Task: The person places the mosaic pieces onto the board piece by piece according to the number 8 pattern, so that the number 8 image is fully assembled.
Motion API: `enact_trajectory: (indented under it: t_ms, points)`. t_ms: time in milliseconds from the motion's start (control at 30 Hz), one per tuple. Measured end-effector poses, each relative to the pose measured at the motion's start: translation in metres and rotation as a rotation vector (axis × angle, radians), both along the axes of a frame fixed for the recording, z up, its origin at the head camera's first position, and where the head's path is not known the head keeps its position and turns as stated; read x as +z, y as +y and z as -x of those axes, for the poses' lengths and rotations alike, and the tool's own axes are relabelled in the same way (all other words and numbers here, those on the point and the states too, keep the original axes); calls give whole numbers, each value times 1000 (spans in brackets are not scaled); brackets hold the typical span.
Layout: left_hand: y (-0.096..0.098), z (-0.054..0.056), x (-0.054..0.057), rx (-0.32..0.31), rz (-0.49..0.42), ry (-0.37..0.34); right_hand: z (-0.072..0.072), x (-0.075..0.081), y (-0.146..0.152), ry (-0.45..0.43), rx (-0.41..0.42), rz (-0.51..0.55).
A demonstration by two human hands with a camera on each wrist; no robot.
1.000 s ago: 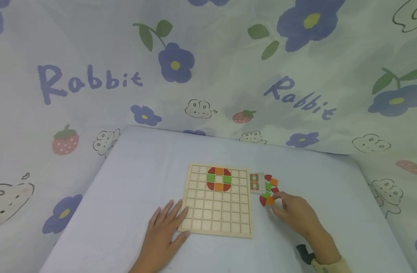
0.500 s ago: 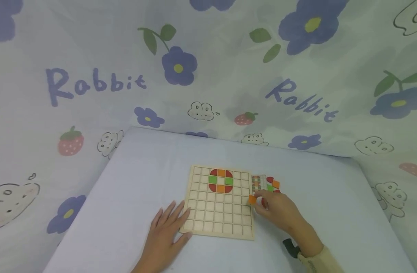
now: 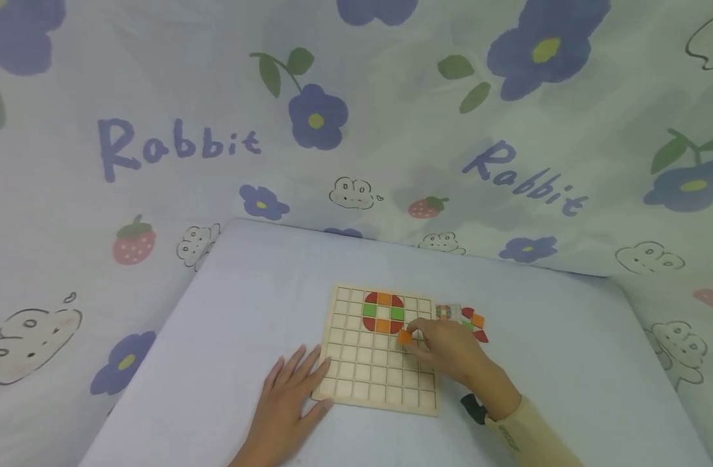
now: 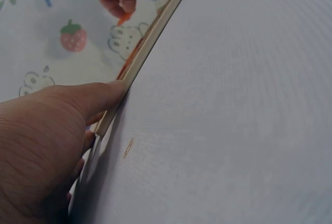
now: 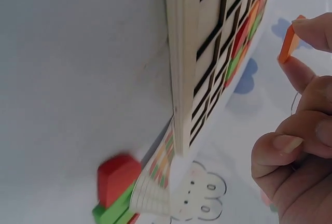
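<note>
Between thumb and index finger my right hand [image 3: 452, 350] pinches an orange square tile [image 5: 291, 40]. The tile is over the wooden grid board [image 3: 362, 373], just below the ring of tiles set in its upper part. That ring has red rounded corners, orange squares [image 3: 383, 326] above and below, and green squares [image 3: 398, 314] at the sides, around a bare cell. My left hand [image 3: 286, 402] rests at the board's lower left edge, fingers spread. In the left wrist view its thumb [image 4: 101, 97] touches the board's edge.
Right of the board lies a printed pattern card [image 3: 447, 312], partly hidden by my right hand. Beside it are loose tiles, among them an orange square [image 3: 477, 321] and red pieces [image 3: 481, 336]. A patterned cloth hangs behind the white table [image 3: 263, 279].
My right hand picked up the orange tile from the loose pieces and carried it left over the board. My left hand stays at the board's edge. The head view has shifted slightly.
</note>
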State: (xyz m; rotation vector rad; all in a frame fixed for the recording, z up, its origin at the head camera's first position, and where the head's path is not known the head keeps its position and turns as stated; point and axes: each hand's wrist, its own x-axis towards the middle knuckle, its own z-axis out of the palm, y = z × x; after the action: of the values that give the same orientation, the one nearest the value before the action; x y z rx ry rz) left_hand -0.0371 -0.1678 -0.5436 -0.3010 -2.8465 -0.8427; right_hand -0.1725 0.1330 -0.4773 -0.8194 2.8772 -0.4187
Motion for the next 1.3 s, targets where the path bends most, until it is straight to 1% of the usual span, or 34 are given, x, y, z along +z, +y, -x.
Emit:
enact_trajectory:
  t_ms: [233,433,500,600,733,800,900,1000,1067,1100,1167,1300]
  points:
    - [2,-1,0,-8,-8,-11,6,-10,-20,36,81,13]
    - [3,-1,-1,-16,-10,-13,7,-17,-28,-2,84,-30]
    - [4,0,-2,-18,-6,-13,7,-19,-29,-4,80,-46]
    - [4,0,-3,-19,3,-15,7,-21,-30,37,97,-56]
    - [3,0,-3,-15,4,-23,6,-23,-32,120,133,-56]
    - [3,0,-2,-12,4,-28,5,-24,-33,148,141,-54]
    - [2,0,-1,-4,5,-34,4,-25,-35,170,150,-53]
    - [1,-1,0,4,4,-32,4,-25,-37,165,161,-50]
    - [1,-1,0,-1,0,-28,2,-25,-35,153,152,-49]
    - [1,0,0,-2,1,-38,1,-24,-33,146,143,-46]
    - [1,0,0,-3,6,-42,-2,-22,-29,120,113,-46]
    - [1,1,-1,1,15,-49,-8,-15,-17,89,55,-10]
